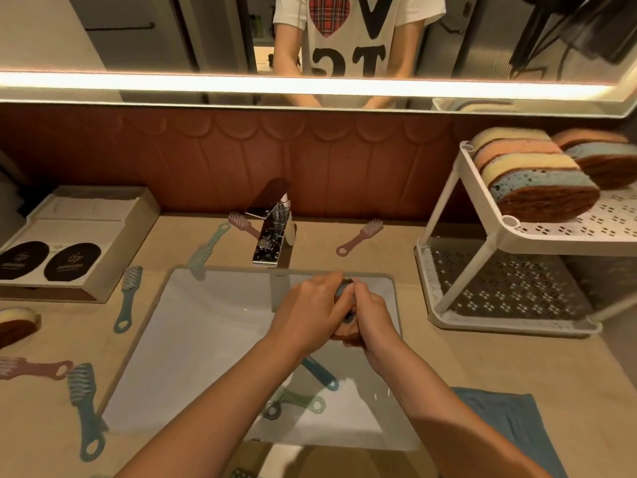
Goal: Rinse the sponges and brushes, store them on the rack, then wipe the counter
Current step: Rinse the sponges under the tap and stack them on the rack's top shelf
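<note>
Both hands were together over the sink (193, 332); the left hand (310, 305) and right hand (374, 319) were clamped on one sponge (342, 289) between them, fingers curled round it, so that only a blue edge showed at the top and a brown edge below; the sponge was held above the basin, in front of the tap (272, 232); whether water ran could not be told; two brushes lay in the sink beneath the forearms, a blue brush (320, 372) and a green brush (303, 400); on the counter (482, 360) a pink brush (360, 236) lay right of the tap; left of the sink lay a teal brush (84, 408), a pale brush (127, 298) and, at the frame's edge, a second sponge (17, 324); the rack (499, 326) stood on the counter at the right, well apart from the hands; a row of sponges (534, 174) leaned together on its upper shelf; a blue cloth (506, 419) lay on the counter just beside the right forearm; a box (79, 236) sat at the left rear.
</note>
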A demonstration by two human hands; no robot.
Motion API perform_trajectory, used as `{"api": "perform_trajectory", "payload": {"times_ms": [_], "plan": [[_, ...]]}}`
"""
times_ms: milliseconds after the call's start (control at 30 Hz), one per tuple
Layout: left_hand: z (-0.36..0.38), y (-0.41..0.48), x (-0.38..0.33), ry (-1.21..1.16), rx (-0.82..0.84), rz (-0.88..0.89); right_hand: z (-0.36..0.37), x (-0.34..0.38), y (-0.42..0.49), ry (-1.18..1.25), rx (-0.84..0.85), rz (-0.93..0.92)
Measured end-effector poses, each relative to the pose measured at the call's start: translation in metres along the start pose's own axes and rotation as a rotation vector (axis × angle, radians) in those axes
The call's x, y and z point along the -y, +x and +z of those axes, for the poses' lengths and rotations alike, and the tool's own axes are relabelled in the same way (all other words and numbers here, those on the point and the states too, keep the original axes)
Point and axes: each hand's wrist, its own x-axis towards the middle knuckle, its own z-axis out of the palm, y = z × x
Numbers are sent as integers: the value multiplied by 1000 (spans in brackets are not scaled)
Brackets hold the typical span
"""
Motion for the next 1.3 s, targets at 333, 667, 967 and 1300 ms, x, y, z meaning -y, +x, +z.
{"api": "perform_trajectory", "payload": {"times_ms": [333, 667, 967, 1300], "plan": [[-17, 25, -27, -678, -37, -327, -75, 42, -20, -115, 291, -315], [-47, 56, -99, -643, -58, -65, -129, 97, -29, -223, 105, -707], [-44, 106, -172, -540, -90, 140, -187, 142, -29, -107, -35, -797], [3, 165, -224, -534, 39, 176, -269, 166, 1, 103, -290, -730]]}}
